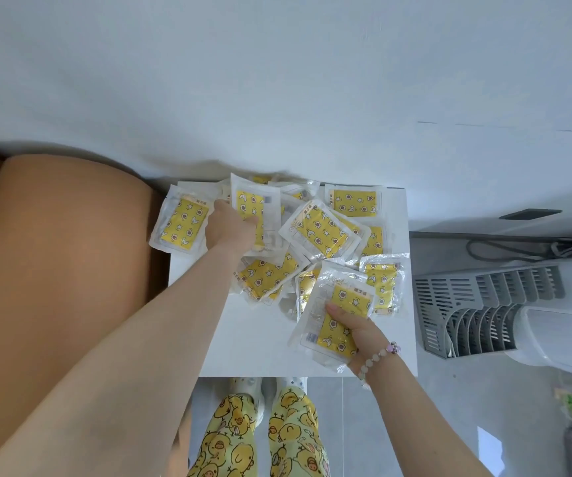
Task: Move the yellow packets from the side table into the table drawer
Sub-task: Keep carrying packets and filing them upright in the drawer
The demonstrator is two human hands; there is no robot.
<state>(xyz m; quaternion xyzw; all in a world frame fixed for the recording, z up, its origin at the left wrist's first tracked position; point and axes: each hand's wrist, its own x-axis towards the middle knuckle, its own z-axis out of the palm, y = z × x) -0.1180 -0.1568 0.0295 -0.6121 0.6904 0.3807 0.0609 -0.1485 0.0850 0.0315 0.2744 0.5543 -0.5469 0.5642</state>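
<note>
On the white worktop point(243, 339) the yellow packets point(319, 228) lie heaped toward its far edge, the left hand point(231, 228) closed on one upright packet point(255, 215) there, the right hand point(358, 333) gripping another packet point(332, 321) near the right edge.

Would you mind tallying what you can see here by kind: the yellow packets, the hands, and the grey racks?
Yellow packets: at least 10 show a yellow face; the overlapping pile on the white side table hides any more.
Hands: 2, the left hand on a packet in the pile, the right hand gripping one packet.
Grey slotted racks: 1.
Total: at least 13.
</note>
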